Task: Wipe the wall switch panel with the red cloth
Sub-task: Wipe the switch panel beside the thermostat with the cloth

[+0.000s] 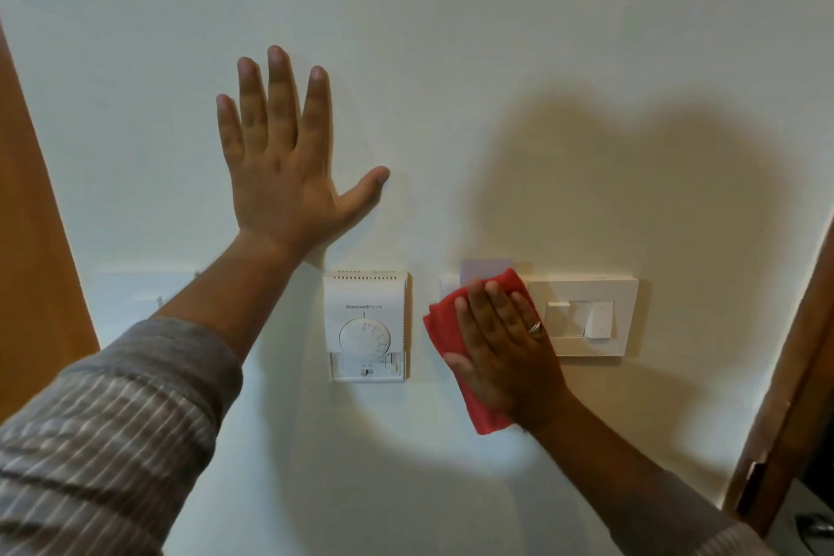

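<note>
A white switch panel is fixed to the wall at the right. Its left part is hidden under a red cloth. My right hand lies flat on the cloth and presses it against the panel, a ring on one finger. Two rocker switches show on the uncovered right part. My left hand rests flat on the bare wall up and to the left, fingers spread, holding nothing.
A white dial thermostat is mounted between my two arms, just left of the cloth. A wooden door frame runs down the right edge, with a metal handle at the bottom corner. Brown wood borders the left.
</note>
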`<state>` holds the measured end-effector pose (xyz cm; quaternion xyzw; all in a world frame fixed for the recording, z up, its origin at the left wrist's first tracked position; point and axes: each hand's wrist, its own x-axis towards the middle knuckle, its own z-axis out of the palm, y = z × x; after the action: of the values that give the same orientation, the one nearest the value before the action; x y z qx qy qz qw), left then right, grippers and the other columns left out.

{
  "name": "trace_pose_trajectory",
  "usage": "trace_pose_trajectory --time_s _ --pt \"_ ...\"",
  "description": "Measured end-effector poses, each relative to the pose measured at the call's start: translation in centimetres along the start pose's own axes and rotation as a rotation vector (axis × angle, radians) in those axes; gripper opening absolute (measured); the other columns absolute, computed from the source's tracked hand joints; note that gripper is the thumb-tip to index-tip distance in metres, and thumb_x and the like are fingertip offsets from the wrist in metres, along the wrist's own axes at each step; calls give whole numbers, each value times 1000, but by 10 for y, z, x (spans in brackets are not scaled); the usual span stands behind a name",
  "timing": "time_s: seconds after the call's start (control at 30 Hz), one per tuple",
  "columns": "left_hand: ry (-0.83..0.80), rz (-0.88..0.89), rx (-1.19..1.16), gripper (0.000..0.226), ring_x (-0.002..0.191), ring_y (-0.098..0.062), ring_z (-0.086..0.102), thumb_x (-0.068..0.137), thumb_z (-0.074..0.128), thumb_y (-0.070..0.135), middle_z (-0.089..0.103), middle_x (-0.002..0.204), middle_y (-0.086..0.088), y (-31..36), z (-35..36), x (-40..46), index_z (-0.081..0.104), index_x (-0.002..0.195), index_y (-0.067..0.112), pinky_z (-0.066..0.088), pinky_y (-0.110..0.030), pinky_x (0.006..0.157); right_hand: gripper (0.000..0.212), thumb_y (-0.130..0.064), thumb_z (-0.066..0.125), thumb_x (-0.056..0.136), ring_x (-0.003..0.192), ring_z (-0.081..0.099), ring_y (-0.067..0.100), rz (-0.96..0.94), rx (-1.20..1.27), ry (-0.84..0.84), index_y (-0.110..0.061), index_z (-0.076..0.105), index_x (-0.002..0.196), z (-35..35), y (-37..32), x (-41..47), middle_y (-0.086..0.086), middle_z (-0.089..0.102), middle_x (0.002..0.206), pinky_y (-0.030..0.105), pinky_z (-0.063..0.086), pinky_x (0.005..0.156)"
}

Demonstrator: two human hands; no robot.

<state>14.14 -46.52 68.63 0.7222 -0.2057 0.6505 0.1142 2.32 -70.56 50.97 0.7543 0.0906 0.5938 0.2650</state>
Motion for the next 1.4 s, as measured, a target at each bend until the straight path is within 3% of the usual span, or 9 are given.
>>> trace_pose_trajectory --time_s 0.13,0.33,0.47,0.57,0.73,0.83,1.03,1.23,1.4 --pt "6 0 1 103 152 -54 17 88 39 80 20 165 -31 2 2 1 22 160 9 11 -66 122 74 -52 34 103 153 2 34 129 -7 -21 -4 14 156 8 -20 15 16 1 166 49 4 124" --pt "1 16 -7 102 151 -56 18 89 42 79 21 164 -33 0 0 -1 25 160 8 12 -68 121 58 -39 48 102 150 20 28 -307 43 -62 -10 31 150 0 7 -22 9 27 158 43 10 124" --pt "3 8 -7 102 151 -57 18 89 42 79 21 164 -33 0 -2 0 25 160 8 11 -68 121 68 -48 45 101 153 4 30 -36 38 -44 -5 27 150 -4 11 -21 14 2 167 46 13 122" --pt "-8 3 -13 102 151 -56 16 89 41 79 19 165 -33 1 -2 0 23 160 8 10 -67 121 77 -52 37 101 153 -2 33 153 41 -50 -1 15 154 1 -11 -2 16 2 165 48 7 123" --pt "-18 5 -10 103 151 -57 16 89 41 80 19 165 -33 0 -3 1 23 160 7 10 -68 121 76 -51 38 102 152 1 38 -12 -17 -55 0 15 155 5 -11 -14 20 -4 165 51 10 122" --pt "-20 8 -7 104 151 -57 17 89 41 80 19 164 -34 1 -4 0 24 160 5 11 -68 121 77 -50 44 100 152 2 37 25 40 -63 0 19 152 0 -9 -33 20 -3 165 50 14 121" --pt "-18 6 -9 104 151 -58 16 89 40 79 18 164 -35 2 -3 0 23 160 6 10 -69 121 75 -53 43 99 152 3 37 90 79 -73 1 26 149 1 -15 -22 23 25 155 51 10 123" --pt "-16 3 0 103 151 -58 16 89 39 80 18 164 -35 2 -2 0 24 159 6 9 -68 121 71 -49 36 105 152 8 36 -41 -53 -117 -1 19 155 3 -33 -8 22 6 165 50 8 124" --pt "-21 7 7 104 151 -58 16 89 40 80 19 164 -35 0 -3 0 24 159 6 10 -68 121 64 -42 43 105 152 16 31 -276 22 -78 -5 26 154 1 -14 -7 15 19 163 45 12 124"
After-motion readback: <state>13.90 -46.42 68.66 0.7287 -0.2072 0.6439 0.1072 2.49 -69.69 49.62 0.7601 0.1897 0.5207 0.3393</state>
